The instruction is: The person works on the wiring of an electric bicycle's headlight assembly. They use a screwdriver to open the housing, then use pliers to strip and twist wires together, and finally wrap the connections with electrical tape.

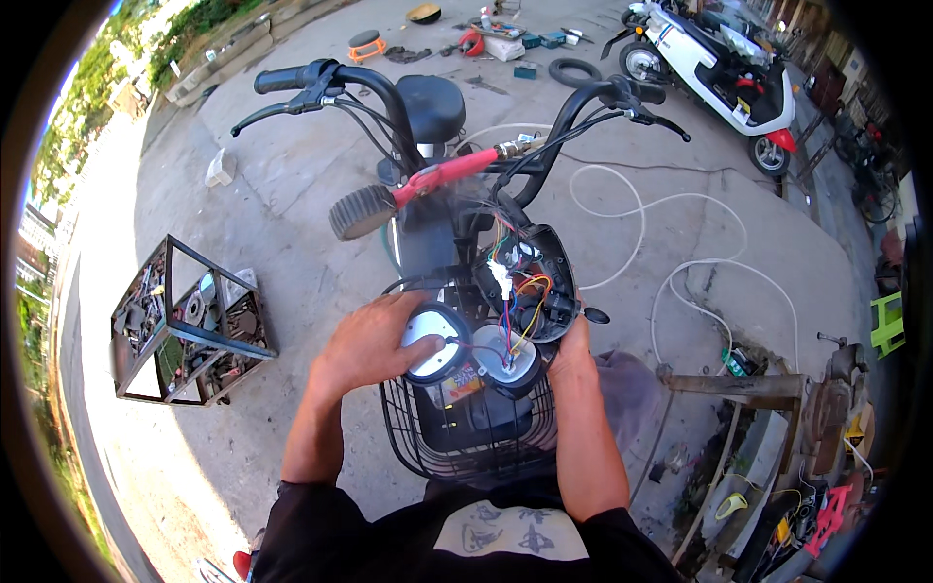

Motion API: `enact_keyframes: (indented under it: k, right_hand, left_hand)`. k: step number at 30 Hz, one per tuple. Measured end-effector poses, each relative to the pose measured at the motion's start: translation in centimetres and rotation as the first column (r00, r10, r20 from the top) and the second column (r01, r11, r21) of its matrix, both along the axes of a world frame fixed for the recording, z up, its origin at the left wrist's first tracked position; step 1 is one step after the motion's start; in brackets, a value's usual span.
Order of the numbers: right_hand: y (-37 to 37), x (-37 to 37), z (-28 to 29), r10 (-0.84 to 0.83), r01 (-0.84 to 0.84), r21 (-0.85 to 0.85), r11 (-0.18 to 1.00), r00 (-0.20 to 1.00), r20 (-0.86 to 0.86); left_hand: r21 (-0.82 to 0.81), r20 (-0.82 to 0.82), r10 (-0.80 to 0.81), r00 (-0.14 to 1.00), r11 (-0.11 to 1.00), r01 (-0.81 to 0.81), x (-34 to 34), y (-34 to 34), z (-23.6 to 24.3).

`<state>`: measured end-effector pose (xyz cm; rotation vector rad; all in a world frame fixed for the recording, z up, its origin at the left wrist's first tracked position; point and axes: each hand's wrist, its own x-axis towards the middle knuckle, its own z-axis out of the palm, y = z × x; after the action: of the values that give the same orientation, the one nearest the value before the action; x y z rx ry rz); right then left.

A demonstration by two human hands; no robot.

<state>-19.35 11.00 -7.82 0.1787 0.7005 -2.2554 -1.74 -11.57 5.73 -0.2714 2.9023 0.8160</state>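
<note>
My left hand [374,340] grips a round part [428,342] with a white face and a black rim, its thumb lying on the face near a thin wire. Beside it a round, greyish lamp unit [507,358] hangs face down or tilted, wires running into its back. My right hand [573,348] is at the lower right side of a black headlight housing [556,277], its fingers hidden behind the housing. Inside sit coloured wires [533,287] and a white connector [501,280]. A black wire basket [400,428] is below both hands.
A red tyre inflator [452,173] with a black round gauge lies across the scooter's handlebar [389,97]. Left stands a metal rack [219,340] of tools and parts. A pale hose [646,209] loops over the ground; a cluttered bench [748,386] and vise are right, a white scooter [714,68] behind.
</note>
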Motion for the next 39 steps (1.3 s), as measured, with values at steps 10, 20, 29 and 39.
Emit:
enact_keyframes:
  k: [10,20,29,39]
  right_hand:
    - [0.0,0.6,0.5,-0.047,0.051,-0.142,0.989,0.998,0.03]
    - [0.6,1.0,-0.5,-0.03,0.025,-0.073,0.997,0.998,-0.058]
    - [0.4,0.6,-0.7,-0.021,0.023,-0.063,0.998,0.999,0.031]
    - [0.9,0.1,-1.6,-0.056,0.085,-0.205,0.975,0.988,0.144]
  left_hand:
    - [0.07,0.056,-0.031,0.998,0.997,0.027,-0.5,-0.9,0.7]
    - [-0.015,-0.261,-0.11,0.959,0.994,0.11,-2.1,0.5,5.0]
    - [-0.173,-0.256,-0.394,0.883,0.917,0.359,-9.6,1.7,5.9]
    - [-0.251,-0.913,-0.269,0.308,0.963,0.097,-4.7,5.8,9.9]
